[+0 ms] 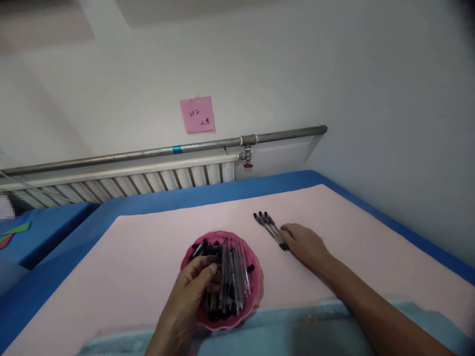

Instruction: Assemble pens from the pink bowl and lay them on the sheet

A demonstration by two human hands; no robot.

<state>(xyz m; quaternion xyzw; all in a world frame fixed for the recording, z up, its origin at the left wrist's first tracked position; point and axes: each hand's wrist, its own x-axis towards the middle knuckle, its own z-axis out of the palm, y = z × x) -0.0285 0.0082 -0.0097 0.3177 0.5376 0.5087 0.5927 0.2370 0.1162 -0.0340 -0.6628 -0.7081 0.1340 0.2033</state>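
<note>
A pink scalloped basket (256, 291) full of loose pen parts stands in front of me. Clear pen barrels (239, 272) lie across it, with black pieces (202, 247) among and under them. My left hand (198, 279) reaches into the basket with fingers bent and thumb close to the index finger; what they grip is hidden. Three clear pens (267, 228) with black caps lie side by side on the pink sheet, right of the basket. My right hand (304, 244) rests at the rightmost pen, its curled fingers on the barrel and partly covering it.
The pink sheet (156, 257) covers a blue-edged table (208, 192). Light blue cloth (274, 324) lies along the near edge. A radiator (166, 180), a metal pipe (289, 134) and a pink note (198, 114) are at the wall. Another blue table (48, 227) stands left.
</note>
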